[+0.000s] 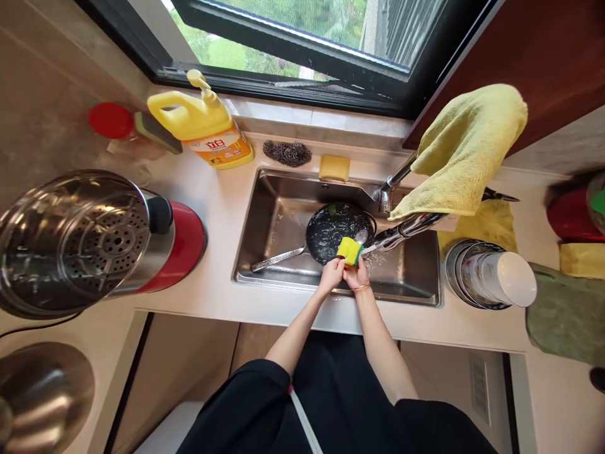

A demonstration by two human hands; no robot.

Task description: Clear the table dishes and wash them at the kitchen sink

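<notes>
Both hands are over the front part of the metal sink (283,217). My right hand (358,275) is closed on a yellow and green sponge (350,250). My left hand (333,273) has its fingers pinched at the sponge's lower left edge, touching it. A shiny spoon (362,236) shows just behind the sponge; what holds its handle is hidden. Below the hands a dark round pan (326,221) with foam on it sits in the sink, and a metal handle (278,259) reaches to the left from it.
A faucet (411,228) draped with a yellow cloth (467,145) leans over the sink's right side. Stacked bowls (491,277) stand to the right. Behind the sink are a yellow detergent jug (208,129), a steel scourer (287,153) and another sponge (334,168). A steamer (94,239) stands left.
</notes>
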